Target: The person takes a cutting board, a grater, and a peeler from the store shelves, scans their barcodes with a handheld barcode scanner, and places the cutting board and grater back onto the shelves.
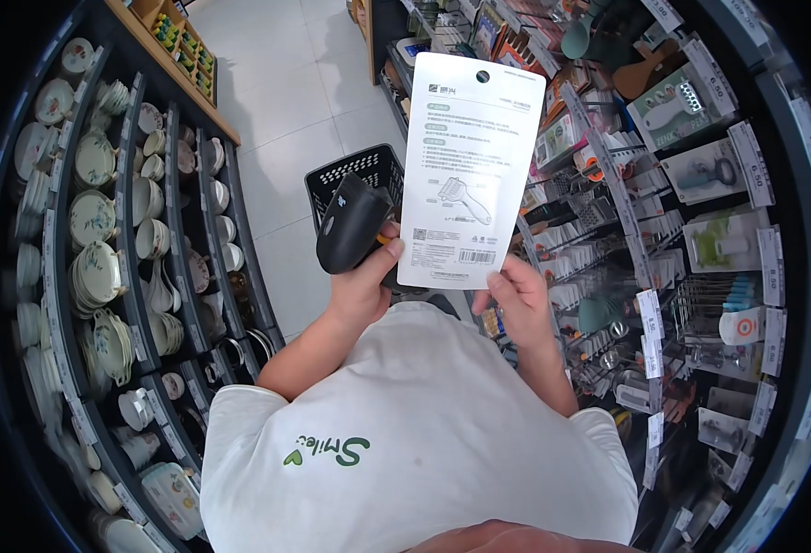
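In my left hand (366, 284) is a black handheld barcode scanner (352, 226); the fingers close round it. My left thumb lies by the lower left edge of a white packaging card (470, 170); I cannot tell whether it also grips the card. At the lower right corner, my right hand (523, 300) pinches the card between thumb and fingers. Printed text, a line drawing of a peeler and a barcode near the bottom face me. A round hang hole is at the top. What the card's other side carries is hidden.
A black shopping basket (318, 184) is beyond the scanner, partly covered by it. Shelves of bowls and plates (95, 217) line the left. On the right, a rack holds packaged kitchen tools (682, 106) and price tags (763, 170). Pale floor tiles (276, 92) run between them.
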Demonstrator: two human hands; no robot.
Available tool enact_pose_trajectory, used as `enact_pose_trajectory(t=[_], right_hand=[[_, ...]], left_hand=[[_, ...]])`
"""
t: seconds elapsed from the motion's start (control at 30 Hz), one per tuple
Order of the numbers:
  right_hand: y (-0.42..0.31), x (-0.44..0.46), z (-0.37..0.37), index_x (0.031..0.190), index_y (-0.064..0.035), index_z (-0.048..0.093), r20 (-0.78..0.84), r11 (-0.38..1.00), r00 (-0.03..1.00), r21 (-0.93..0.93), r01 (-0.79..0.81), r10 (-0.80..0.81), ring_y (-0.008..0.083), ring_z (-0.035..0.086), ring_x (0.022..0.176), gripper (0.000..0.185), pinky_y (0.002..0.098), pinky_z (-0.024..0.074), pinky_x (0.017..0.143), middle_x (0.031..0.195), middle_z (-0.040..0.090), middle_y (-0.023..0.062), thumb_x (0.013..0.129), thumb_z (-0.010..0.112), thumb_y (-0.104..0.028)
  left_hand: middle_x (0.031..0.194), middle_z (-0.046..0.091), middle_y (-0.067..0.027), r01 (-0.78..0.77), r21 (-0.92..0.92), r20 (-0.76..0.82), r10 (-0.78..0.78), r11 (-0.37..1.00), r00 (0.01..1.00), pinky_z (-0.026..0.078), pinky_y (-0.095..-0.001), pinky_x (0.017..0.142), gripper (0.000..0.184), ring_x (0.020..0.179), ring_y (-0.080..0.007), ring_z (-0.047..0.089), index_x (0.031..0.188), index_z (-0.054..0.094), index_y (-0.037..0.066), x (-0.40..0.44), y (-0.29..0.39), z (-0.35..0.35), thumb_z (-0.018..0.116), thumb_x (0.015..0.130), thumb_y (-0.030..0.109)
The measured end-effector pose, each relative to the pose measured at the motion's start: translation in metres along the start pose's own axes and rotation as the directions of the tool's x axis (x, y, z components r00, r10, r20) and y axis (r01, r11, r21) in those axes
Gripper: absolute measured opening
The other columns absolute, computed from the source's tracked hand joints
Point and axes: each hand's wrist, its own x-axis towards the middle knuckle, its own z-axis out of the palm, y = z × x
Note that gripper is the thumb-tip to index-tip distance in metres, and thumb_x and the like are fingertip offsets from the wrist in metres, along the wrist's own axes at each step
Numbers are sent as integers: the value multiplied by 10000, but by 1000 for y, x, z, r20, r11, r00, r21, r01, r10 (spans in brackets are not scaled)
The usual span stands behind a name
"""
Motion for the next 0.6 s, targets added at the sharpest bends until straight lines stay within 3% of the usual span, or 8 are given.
enact_pose_trajectory(t=[0.6], right_hand=[[-1,2,3,1101,59,561,-26,999,999,-23,-23,22,72,553,622,244,205,449,580,775,599,41,960,430,-91]], left_hand=[[980,591,-72,22,9,-30,-22,1000,999,488,-316,822,204,935,-163,584,1005,556,28,3,-1,-7,557,824,-67]])
